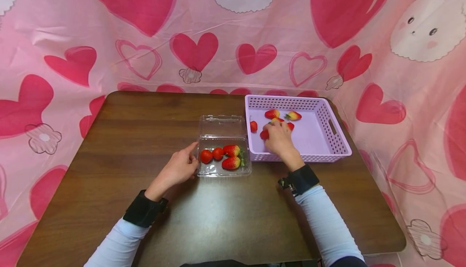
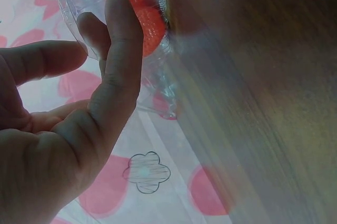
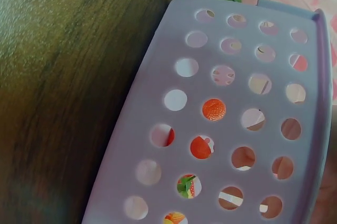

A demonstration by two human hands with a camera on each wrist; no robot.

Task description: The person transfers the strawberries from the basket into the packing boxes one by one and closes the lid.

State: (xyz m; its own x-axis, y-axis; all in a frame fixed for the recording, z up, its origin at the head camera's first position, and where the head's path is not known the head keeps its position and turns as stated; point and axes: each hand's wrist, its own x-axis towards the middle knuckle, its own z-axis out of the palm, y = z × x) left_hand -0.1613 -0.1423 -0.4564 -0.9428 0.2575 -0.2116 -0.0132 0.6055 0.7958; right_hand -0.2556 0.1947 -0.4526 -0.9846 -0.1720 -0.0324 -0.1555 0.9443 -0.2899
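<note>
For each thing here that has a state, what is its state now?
Clear box: lid open, four strawberries inside.
Basket: upright on the table, holds loose strawberries.
Left hand: fingers touch the clear box's left edge.
Right hand: inside the basket, over the strawberries; its grip is hidden.

right hand (image 1: 279, 139) fingertips hidden among strawberries, clear box (image 2: 158, 40) blurred in left wrist view
</note>
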